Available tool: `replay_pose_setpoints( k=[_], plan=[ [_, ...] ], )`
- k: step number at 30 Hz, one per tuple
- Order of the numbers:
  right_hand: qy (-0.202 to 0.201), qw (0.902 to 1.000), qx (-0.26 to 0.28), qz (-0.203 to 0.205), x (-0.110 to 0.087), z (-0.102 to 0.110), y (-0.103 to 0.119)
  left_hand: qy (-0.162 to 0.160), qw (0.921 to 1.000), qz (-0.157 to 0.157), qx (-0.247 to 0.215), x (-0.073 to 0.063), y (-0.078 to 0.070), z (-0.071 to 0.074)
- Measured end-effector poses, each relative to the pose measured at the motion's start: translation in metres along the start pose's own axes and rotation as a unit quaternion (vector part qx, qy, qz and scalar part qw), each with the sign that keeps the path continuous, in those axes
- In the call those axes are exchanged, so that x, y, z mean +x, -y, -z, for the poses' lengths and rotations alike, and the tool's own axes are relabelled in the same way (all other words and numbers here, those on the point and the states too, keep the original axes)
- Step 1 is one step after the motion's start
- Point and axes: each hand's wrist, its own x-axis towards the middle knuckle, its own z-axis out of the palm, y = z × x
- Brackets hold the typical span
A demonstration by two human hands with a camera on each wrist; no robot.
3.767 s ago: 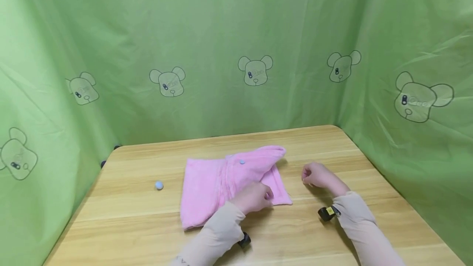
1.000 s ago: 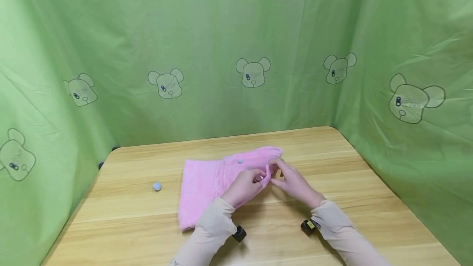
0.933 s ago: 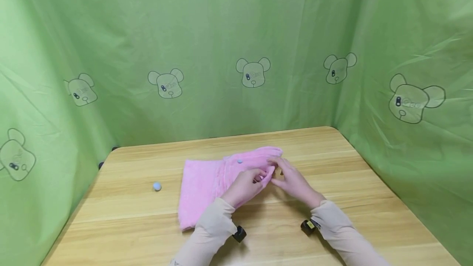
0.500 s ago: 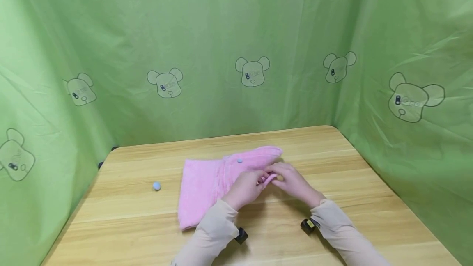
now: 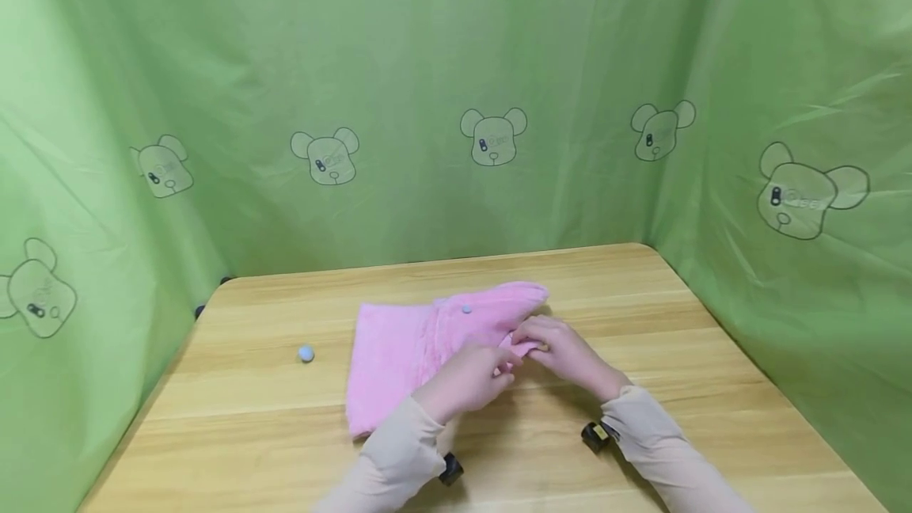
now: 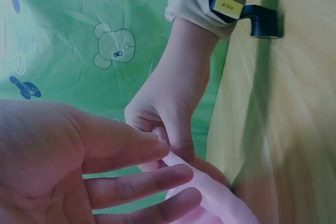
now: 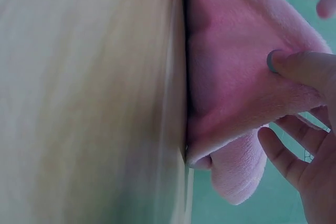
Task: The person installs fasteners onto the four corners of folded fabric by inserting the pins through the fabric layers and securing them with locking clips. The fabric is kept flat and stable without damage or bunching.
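A pink plush cloth [image 5: 388,362] lies folded on the table, its near right part lifted. My right hand [image 5: 566,351] pinches this lifted edge; in the right wrist view the thumb [image 7: 307,69] lies on the pile, with a small teal edge at its tip, and fingers reach behind. My left hand [image 5: 470,378] is just left of the right one, over the cloth's near side. Its fingers [image 6: 142,187] are spread and nearly straight in the left wrist view, overlapping the cloth [image 6: 215,192] there. A small blue disc [image 5: 466,309] sits on the cloth's upper fold.
A light blue ball [image 5: 305,353] is on the wooden table [image 5: 235,394], left of the cloth. Green curtains [image 5: 406,62] with bear-head prints surround the table's back and sides. Black wrist cameras hang below both sleeves.
The right hand came in from the right and took hold of the cloth's edge. The left hand, earlier holding that edge, has let go and drawn back slightly toward the near left.
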Motion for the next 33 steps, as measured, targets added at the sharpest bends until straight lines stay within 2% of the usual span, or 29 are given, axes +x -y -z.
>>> replay_pose_setpoints(
  k=[7,12,16,21,26,33],
  plan=[
    [0.002,1.0000,-0.003,-0.002,-0.002,-0.003,-0.002,-0.015,0.9996,0.022,0.002,-0.031,0.014,0.011],
    [-0.005,1.0000,-0.002,0.006,-0.003,-0.004,-0.002,-0.055,0.9974,0.043,0.021,-0.058,0.036,0.025],
    [-0.007,0.9999,-0.003,0.008,-0.004,-0.004,-0.002,-0.094,0.9918,0.085,0.019,-0.078,0.060,0.038],
    [-0.009,0.9999,-0.006,0.008,-0.005,-0.003,-0.003,-0.128,0.9807,0.147,0.018,-0.096,0.099,0.052],
    [0.002,0.9999,-0.008,0.009,-0.004,-0.002,-0.003,-0.129,0.9704,0.204,0.003,-0.115,0.136,0.058],
    [0.008,0.9999,0.001,0.006,-0.003,-0.003,-0.002,-0.125,0.9607,0.247,0.018,-0.128,0.178,0.063]
  ],
)
